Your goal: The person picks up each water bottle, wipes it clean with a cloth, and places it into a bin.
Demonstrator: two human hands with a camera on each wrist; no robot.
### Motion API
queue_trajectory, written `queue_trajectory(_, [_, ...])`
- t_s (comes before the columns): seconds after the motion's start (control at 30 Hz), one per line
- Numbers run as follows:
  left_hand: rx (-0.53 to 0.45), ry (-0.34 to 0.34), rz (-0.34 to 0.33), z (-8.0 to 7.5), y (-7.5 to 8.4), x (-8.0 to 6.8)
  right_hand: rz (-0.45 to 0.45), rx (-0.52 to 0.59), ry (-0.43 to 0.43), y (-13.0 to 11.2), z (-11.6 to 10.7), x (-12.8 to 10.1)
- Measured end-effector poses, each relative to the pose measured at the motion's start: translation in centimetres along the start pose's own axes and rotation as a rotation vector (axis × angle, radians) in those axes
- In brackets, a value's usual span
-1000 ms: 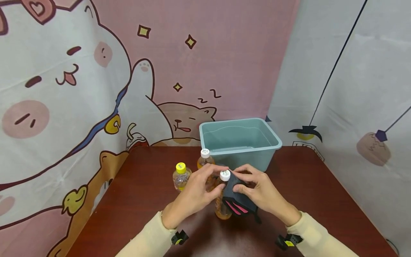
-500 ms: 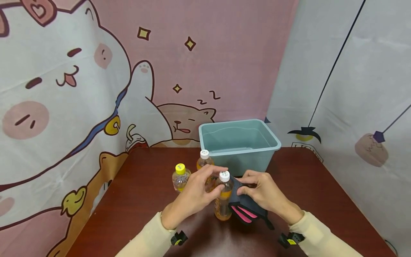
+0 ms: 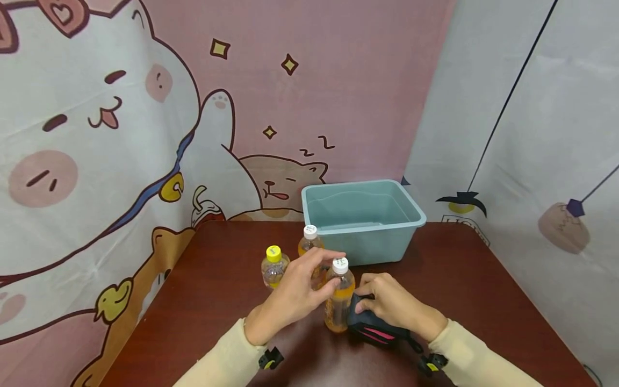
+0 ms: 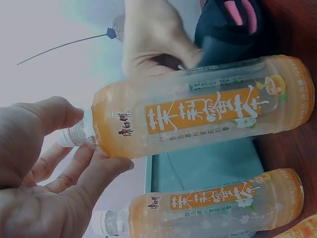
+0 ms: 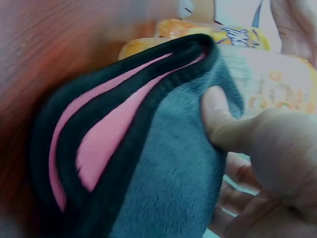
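**Bottle and cloth held near the desk's front edge**

While the left hand [image 3: 290, 298] curls its fingers and thumb round the neck and shoulder of the white-capped tea bottle [image 3: 338, 298], that bottle stands upright on the desk [image 3: 217, 290], nearer the front edge than the back and about midway between the side edges.

- Right hand [image 3: 394, 306]: pinches a folded dark grey cloth [image 3: 374, 330] with black trim and pink patches, thumb on top of the pile; the cloth touches the lower right side of the held bottle and rests low against the desk surface.
- Held bottle, left wrist view: amber liquid, orange label with white characters, clear ribbed neck between the fingertips [image 4: 74, 171].
- Second white-capped bottle [image 3: 309, 244]: upright, just behind the held one, partly hidden by the left hand's fingers.
- Yellow-capped bottle [image 3: 273, 266]: upright, just left of the left hand, apart from it.
- Pale blue-green plastic tub [image 3: 416, 217]: at the back edge of the desk, right of centre, behind the bottles.
- Sleeves: cream, both forearms entering from the front edge.
- Backdrop: cartoon cat curtain [image 3: 96, 134] behind and left of the desk.
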State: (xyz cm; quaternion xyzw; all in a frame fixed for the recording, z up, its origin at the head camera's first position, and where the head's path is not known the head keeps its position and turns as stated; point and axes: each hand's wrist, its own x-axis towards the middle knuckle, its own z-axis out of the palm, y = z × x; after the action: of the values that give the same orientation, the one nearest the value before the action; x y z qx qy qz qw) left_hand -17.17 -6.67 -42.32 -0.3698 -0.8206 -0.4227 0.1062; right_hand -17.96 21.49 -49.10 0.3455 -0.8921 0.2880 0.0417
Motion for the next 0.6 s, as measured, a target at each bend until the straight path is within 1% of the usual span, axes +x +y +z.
queue_trajectory(0.1, [-0.004, -0.003, -0.008, 0.1, 0.1, 0.1, 0.007, -0.082, -0.074, -0.2, 0.7, -0.3])
queue_trajectory(0.2, [-0.008, -0.005, -0.019, 0.0, 0.2, 0.1, 0.010, -0.120, -0.109, -0.2, 1.3, -0.4])
queue_trajectory(0.33, [-0.013, -0.011, -0.026, 0.2, 0.2, -0.1, 0.017, -0.068, -0.097, 0.2, 2.0, -0.6])
queue_trajectory(0.43, [-0.017, -0.008, -0.017, 0.3, 0.1, -0.2, 0.020, -0.024, -0.090, 0.7, 2.1, -0.7])
queue_trajectory(0.6, [-0.013, -0.003, 0.004, 0.2, 0.1, 0.2, 0.056, 0.059, -0.062, 1.1, 1.7, -0.7])
